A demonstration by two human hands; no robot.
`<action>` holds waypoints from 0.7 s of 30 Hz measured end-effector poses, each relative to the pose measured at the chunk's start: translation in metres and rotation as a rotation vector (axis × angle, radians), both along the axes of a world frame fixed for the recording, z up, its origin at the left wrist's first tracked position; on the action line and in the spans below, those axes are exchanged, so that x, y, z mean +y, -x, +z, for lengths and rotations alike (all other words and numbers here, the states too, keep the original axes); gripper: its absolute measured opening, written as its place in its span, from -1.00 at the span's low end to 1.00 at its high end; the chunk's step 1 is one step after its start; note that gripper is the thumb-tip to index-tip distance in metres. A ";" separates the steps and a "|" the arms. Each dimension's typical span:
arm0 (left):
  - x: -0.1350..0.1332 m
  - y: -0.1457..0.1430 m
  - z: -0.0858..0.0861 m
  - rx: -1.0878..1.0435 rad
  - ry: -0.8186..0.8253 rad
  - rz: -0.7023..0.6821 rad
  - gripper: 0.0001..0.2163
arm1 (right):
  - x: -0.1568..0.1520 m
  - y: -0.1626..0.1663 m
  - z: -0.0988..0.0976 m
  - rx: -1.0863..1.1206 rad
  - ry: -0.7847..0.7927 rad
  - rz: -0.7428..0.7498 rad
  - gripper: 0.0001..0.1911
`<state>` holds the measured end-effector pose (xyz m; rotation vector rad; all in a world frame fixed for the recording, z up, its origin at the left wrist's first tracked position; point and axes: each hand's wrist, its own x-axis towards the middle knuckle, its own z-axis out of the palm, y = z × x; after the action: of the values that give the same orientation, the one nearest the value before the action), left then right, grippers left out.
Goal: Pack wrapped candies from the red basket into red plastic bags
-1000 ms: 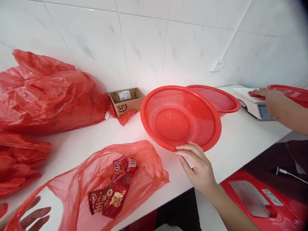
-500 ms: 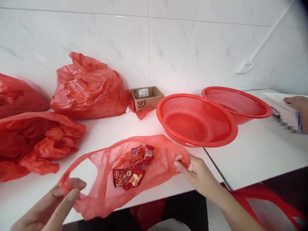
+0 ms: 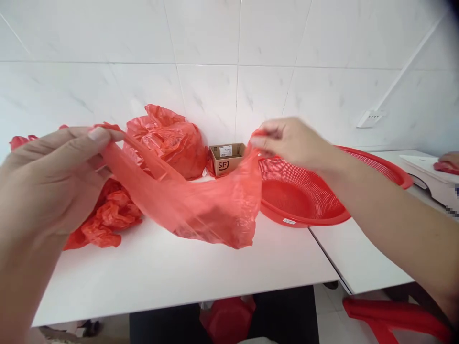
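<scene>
A thin red plastic bag [image 3: 201, 205] hangs in the air above the white table, stretched between my two hands. My left hand [image 3: 68, 157] pinches one end of it between thumb and fingers. At the other end, my right hand [image 3: 283, 143] grips the gathered plastic. Small dark shapes sag at the bottom of the bag, dimly seen through the plastic. Behind my right hand and forearm lies a red perforated basket [image 3: 290, 191], partly covered by them.
A full red bag [image 3: 175, 143] leans near the tiled wall, with a crumpled red bag [image 3: 107, 220] before it. Beside them stands an SF cardboard box [image 3: 224, 165]. Another red basket [image 3: 380, 165] and a white device [image 3: 426, 177] are at right, with another person's hand [image 3: 450, 160].
Both my hands have lifted the bag off the table, raising its two ends. Its small red packets were plainly visible through the opening before; now they hang inside. My view has tilted up.
</scene>
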<state>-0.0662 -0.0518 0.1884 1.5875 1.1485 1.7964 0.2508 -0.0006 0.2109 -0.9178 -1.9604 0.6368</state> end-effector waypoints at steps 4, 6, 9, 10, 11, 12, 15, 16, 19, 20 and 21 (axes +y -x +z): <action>0.001 0.008 -0.010 -0.148 0.099 -0.145 -0.89 | 0.012 -0.007 0.010 -0.116 -0.026 -0.010 -0.82; 0.002 0.007 -0.011 -0.175 0.102 -0.147 -0.91 | 0.014 -0.004 0.015 -0.224 -0.018 0.009 -0.82; 0.005 -0.001 -0.008 -0.177 0.062 -0.170 -0.95 | 0.012 0.011 0.024 -0.241 -0.052 0.023 -0.84; 0.007 -0.004 -0.006 -0.164 0.054 -0.203 -0.95 | 0.011 0.018 0.027 -0.242 -0.058 0.033 -0.85; 0.009 -0.008 -0.004 -0.137 0.066 -0.249 -0.90 | 0.011 0.027 0.030 -0.250 -0.061 0.048 -0.85; 0.011 -0.013 -0.002 -0.089 0.104 -0.305 -0.81 | 0.010 0.037 0.031 -0.260 -0.064 0.068 -0.85; 0.017 -0.028 0.002 0.167 0.373 -0.479 -0.56 | 0.010 0.070 0.033 -0.270 -0.085 0.157 -0.85; 0.018 -0.033 0.002 0.266 0.468 -0.514 -0.56 | 0.009 0.080 0.032 -0.265 -0.092 0.198 -0.85; 0.022 -0.048 0.000 0.440 0.620 -0.535 -0.77 | 0.007 0.103 0.024 -0.216 -0.082 0.351 -0.84; 0.023 -0.051 -0.001 0.443 0.627 -0.530 -0.82 | 0.006 0.106 0.019 -0.186 -0.071 0.391 -0.84; 0.024 -0.053 -0.003 0.423 0.628 -0.526 -0.80 | 0.007 0.108 0.013 -0.151 -0.055 0.416 -0.85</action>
<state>-0.0128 -0.0278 0.1852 1.6837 1.1664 0.6896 0.1431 0.0060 0.2244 -0.5369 -2.3188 0.7581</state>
